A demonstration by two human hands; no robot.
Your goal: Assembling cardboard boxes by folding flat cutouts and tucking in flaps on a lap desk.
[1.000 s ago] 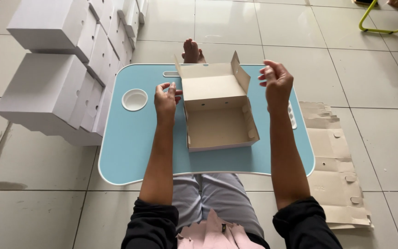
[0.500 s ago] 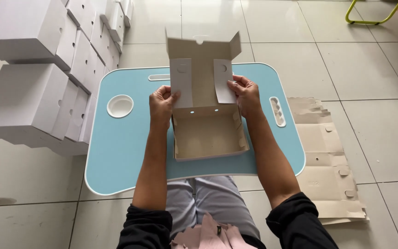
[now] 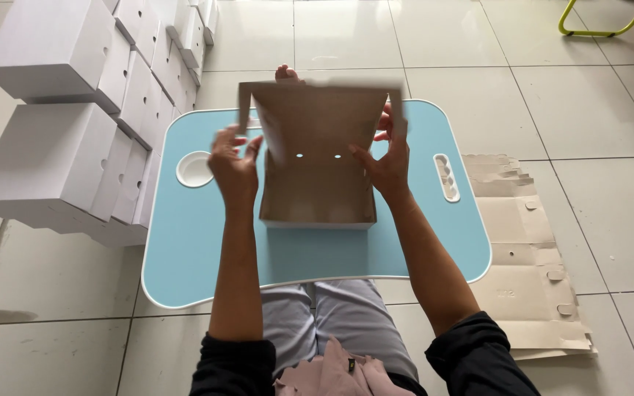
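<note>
1. Head view, the box: a brown cardboard box (image 3: 317,172) stands on the light blue lap table (image 3: 199,257), between the two hands. Its lid flap is raised and leans toward the camera, blurred along its top edge, with two small holes showing through it.
2. Left hand (image 3: 234,165): it is at the left side of the box, fingers curled and spread near the left edge of the raised flap. The fingertips touch or nearly touch the cardboard; I cannot tell whether it has a firm hold.
3. Right hand (image 3: 390,165): it is pressed flat against the right side of the box, thumb on the inside of the flap and fingers behind the right edge, so it has the cardboard pinched.
4. Left of the left hand: a round white cup recess (image 3: 194,169) is set in the table, just beside the wrist. Farther left, stacked white boxes (image 3: 53,147) stand on the tiled floor.
5. Right of the right hand: a white slotted grip (image 3: 447,177) is set in the table, and beyond the table's edge flat cardboard sheets (image 3: 530,249) lie in a pile on the floor.
6. Beyond the box, past both hands, the toes of a bare foot (image 3: 285,72) show above the flap.
</note>
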